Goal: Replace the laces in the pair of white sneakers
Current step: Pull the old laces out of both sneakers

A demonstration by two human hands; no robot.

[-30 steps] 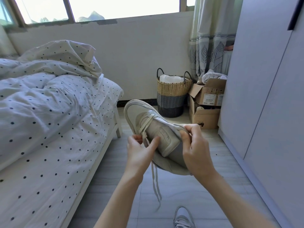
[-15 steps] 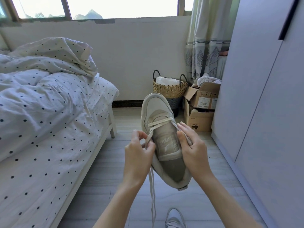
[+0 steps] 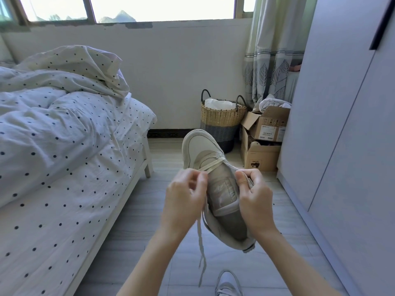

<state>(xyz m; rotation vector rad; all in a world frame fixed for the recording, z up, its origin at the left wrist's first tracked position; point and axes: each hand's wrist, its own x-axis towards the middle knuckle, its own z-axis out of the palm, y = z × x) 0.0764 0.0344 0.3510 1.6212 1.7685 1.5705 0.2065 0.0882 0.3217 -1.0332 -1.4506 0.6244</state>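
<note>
Bed (image 3: 64,167) with dotted bedding lies well left of my fingers; wardrobe (image 3: 342,146) stands to their right. Beyond my fingers, against the far wall: a woven basket (image 3: 222,122), with cardboard boxes (image 3: 264,144) just beside it.

White sneaker (image 3: 215,189) is held in the air between both hands, toe pointing away from me, opening toward me. My right hand (image 3: 254,199) grips its right side, fingers curled around the upper, thumb on the tongue. My left hand (image 3: 183,199) pinches the lace (image 3: 201,253) at the left eyelets; the lace crosses the tongue just beyond my fingers, and its loose end hangs below them. Second sneaker (image 3: 227,283) sits on the floor, below my fingers, partly cut off.
</note>
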